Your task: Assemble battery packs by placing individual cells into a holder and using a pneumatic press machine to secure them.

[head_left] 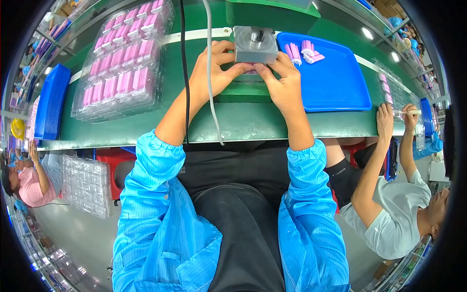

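My left hand (217, 65) and my right hand (283, 78) meet at the front of a grey metal block (254, 45) on a green base. Both thumbs and fingertips press together on a small pink piece (252, 69) just under the block's front edge. Most of that piece is hidden by the block and my fingers, so its full shape cannot be told. Right of my right hand lies a blue tray (335, 90), with a few pink-wrapped cylinder packs (307, 52) with white ends in its far left corner.
Transparent blister trays (116, 104) filled with rows of pink packs stand left on the green bench (160, 117). A black cable (184, 63) and a grey cable (209, 87) hang beside my left forearm. Stacked blue trays (52, 102) stand far left; a co-worker's hands (389, 119) work at right.
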{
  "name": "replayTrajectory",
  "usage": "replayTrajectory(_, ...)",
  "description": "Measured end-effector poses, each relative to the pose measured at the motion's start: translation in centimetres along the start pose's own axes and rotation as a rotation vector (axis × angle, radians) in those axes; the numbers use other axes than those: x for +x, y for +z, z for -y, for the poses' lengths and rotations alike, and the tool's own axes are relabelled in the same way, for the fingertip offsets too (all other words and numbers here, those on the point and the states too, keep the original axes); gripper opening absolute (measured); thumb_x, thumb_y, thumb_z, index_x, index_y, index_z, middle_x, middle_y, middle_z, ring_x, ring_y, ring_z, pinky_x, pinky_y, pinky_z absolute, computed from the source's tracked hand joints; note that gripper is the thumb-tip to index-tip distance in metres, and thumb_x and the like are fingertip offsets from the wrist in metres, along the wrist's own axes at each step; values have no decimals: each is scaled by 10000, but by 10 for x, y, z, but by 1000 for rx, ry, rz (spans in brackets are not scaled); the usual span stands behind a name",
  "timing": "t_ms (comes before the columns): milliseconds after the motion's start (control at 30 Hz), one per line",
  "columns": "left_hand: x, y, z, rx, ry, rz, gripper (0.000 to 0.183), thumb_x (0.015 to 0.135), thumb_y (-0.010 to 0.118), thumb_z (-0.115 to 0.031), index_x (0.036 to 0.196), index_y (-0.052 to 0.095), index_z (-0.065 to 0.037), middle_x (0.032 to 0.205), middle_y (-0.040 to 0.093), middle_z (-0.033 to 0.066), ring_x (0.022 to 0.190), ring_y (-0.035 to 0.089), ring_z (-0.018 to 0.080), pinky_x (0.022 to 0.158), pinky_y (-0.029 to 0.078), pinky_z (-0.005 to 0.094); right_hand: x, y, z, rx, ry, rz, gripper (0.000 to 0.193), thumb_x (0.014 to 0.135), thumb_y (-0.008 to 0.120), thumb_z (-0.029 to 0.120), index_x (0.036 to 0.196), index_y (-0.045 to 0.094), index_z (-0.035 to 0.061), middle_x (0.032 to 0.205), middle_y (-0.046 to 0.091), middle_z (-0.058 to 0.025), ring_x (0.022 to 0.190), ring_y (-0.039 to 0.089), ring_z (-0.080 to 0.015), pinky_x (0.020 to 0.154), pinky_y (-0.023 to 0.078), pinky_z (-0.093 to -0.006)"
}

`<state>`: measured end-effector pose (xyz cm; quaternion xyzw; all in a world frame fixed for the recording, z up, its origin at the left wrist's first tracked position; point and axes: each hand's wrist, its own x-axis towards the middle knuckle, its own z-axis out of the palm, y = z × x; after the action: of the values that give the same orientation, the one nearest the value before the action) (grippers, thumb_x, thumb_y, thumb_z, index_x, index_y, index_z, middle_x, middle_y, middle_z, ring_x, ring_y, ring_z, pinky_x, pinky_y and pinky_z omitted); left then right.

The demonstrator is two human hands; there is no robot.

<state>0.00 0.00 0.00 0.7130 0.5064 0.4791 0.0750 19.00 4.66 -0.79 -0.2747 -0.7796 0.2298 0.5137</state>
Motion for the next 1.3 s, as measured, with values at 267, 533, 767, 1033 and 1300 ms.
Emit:
replayTrajectory(267, 3, 2, 0, -74, 68, -104, 219, 805, 792, -257, 935, 779, -82, 945, 664, 58, 875, 608, 234, 776, 499, 340, 5, -1, 3, 81, 8, -13, 237, 838, 746, 85, 1047, 719, -22, 989, 716, -120, 907, 650, -226, 795, 520, -318)
replayTrajectory(533, 4, -12, -14, -359, -87, 19, 334, 990, 614, -272, 1007, 721, 44, 954, 674, 87, 820, 590, 162, 724, 465, 295, 7, -19, 34, 527, 485, 105, 307, 953, 662, 212, 1098, 678, -58, 853, 666, -40, 686, 566, -95, 602, 432, -220)
replayTrajectory(767, -42, -92, -40, -76, -544, -127, 219, 958, 634, -130, 1118, 716, -4, 894, 666, 32, 770, 569, 82, 670, 455, 232, -7, -50, 28, 599, 675, -41, 309, 966, 641, 205, 1148, 632, -44, 871, 660, -65, 682, 629, -147, 583, 495, -262)
replayTrajectory(1033, -8, -217, 19, 596, -100, -544, 187, 899, 661, -121, 1052, 734, -42, 852, 697, 133, 706, 646, 230, 678, 509, 316, -18, -130, -37, 264, 487, -507, 540, 987, 630, 178, 1421, 431, -73, 1249, 604, -173, 992, 678, -232, 876, 540, -313)
replayTrajectory(1300, 15, -331, 193, 826, -645, -227, 244, 809, 683, -232, 996, 767, -100, 963, 724, 205, 940, 702, 364, 873, 550, 420, -29, -100, -8, 83, 408, -401, 526, 990, 613, 151, 1466, 423, 31, 1434, 455, -130, 1133, 572, -208, 957, 487, -319)
